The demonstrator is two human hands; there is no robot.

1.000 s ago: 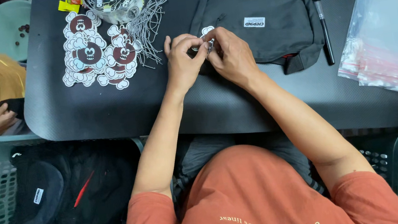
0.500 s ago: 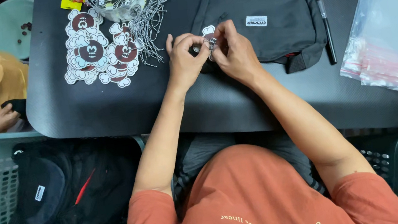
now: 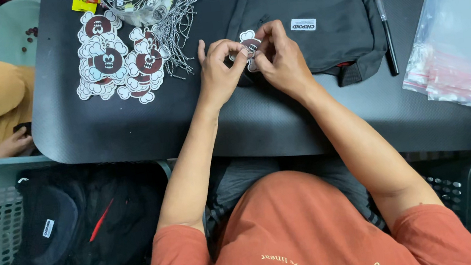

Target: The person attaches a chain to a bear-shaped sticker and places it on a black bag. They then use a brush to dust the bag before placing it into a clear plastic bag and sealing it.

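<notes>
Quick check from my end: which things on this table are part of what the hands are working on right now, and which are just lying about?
In hand:
- cloud-shaped tag, pinched between left hand and right hand
- black bag, right beside the hands
- pile of matching tags
- bundle of strings

Lying about:
- brush
- clear plastic bags
- black bags in the crate

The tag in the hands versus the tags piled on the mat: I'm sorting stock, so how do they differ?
The held tag is single, pinched between the left hand and right hand over the black bag; the piled tags lie overlapping, untouched, on the mat. Fingers partly hide the held tag; the piled tags show whole. Both are cloud-edged, white and maroon.
</notes>
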